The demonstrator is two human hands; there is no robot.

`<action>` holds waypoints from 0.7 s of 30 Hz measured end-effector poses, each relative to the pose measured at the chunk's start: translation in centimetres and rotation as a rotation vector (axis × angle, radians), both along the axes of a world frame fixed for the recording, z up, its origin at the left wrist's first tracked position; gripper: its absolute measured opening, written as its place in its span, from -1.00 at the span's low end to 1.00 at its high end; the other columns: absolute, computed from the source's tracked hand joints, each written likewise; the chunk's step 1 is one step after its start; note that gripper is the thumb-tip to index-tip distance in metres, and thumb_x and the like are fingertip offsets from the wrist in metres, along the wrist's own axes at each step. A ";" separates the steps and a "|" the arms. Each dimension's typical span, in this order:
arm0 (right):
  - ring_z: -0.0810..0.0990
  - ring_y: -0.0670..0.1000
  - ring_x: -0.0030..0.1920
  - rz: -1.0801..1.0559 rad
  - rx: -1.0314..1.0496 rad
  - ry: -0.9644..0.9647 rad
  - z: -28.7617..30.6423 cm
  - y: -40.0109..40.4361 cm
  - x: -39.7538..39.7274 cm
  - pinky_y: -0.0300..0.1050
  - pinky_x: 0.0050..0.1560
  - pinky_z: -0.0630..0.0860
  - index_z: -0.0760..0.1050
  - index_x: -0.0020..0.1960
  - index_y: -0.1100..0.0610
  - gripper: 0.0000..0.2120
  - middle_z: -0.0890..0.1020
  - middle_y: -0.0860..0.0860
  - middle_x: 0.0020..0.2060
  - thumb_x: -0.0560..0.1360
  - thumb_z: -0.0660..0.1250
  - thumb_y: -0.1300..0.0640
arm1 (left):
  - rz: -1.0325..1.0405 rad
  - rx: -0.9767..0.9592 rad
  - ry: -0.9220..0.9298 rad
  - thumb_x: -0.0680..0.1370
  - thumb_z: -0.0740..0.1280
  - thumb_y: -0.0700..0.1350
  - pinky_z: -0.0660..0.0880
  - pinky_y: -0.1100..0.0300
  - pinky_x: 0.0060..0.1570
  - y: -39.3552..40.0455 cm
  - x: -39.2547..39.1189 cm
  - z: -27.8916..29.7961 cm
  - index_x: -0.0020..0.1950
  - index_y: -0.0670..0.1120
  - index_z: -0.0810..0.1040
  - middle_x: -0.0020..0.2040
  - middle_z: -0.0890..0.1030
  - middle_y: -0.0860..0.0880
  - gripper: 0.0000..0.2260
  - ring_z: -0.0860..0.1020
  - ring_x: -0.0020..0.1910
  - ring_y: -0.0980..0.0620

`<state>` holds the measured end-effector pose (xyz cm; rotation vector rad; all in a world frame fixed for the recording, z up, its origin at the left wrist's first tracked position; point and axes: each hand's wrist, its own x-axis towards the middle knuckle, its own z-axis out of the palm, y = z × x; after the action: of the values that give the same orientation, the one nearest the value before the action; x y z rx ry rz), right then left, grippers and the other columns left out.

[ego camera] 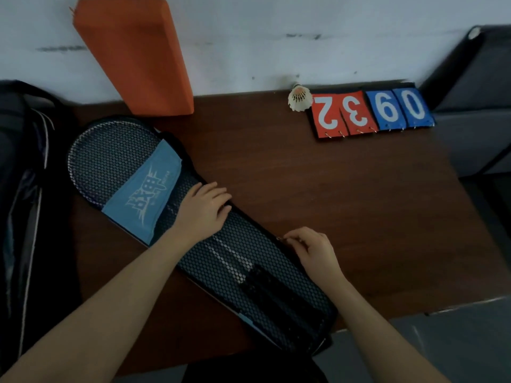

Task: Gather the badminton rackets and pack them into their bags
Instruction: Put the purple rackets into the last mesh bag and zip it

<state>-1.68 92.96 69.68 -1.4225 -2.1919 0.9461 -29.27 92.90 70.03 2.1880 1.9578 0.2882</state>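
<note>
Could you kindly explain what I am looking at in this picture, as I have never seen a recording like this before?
There is no machine here: a person wears a camera on the head, looking down at their own bare hands. On the brown table lies a mesh racket bag with a badminton racket showing through it. The left hand rests flat on the bag, steadying it. The right hand pinches what looks like the zipper pull at the bag's edge. Farther back are a shuttlecock, a flip scoreboard and an orange block leaning on the wall.
</note>
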 end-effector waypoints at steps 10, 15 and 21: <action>0.57 -0.10 -0.18 0.053 0.032 0.015 0.6 -0.9 1.4 0.10 -0.03 0.54 0.57 -0.06 0.06 -0.86 0.60 -0.12 -0.21 0.52 0.28 0.25 | -0.099 0.075 -0.091 0.50 0.23 0.01 0.20 0.17 0.03 -3.8 8.6 -0.6 -0.11 0.04 0.65 -0.13 0.66 0.14 -0.81 0.60 -0.01 0.07; 0.55 -0.14 -0.13 -0.091 -0.024 -0.029 0.5 -2.6 7.1 0.07 0.06 0.50 0.57 -0.05 0.03 -0.85 0.60 -0.16 -0.18 0.52 0.29 0.25 | 0.068 0.011 -0.068 0.56 0.29 -0.08 0.24 0.05 0.24 -1.9 7.7 -0.1 0.01 -0.04 0.65 -0.01 0.66 0.00 -0.85 0.56 0.09 -0.04; 0.55 -0.13 -0.08 -0.161 -0.031 0.008 0.5 -4.5 9.0 0.04 0.03 0.50 0.57 -0.01 0.04 -0.86 0.59 -0.15 -0.14 0.53 0.28 0.23 | -0.301 -0.014 -0.066 0.56 0.17 0.03 0.09 0.01 0.22 -2.8 13.2 0.2 0.17 0.07 0.57 0.17 0.58 0.08 -0.73 0.44 0.27 -0.04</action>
<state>7.35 88.44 70.22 -1.5793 -2.0302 0.9305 -16.05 90.08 70.19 2.3879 1.5623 0.2936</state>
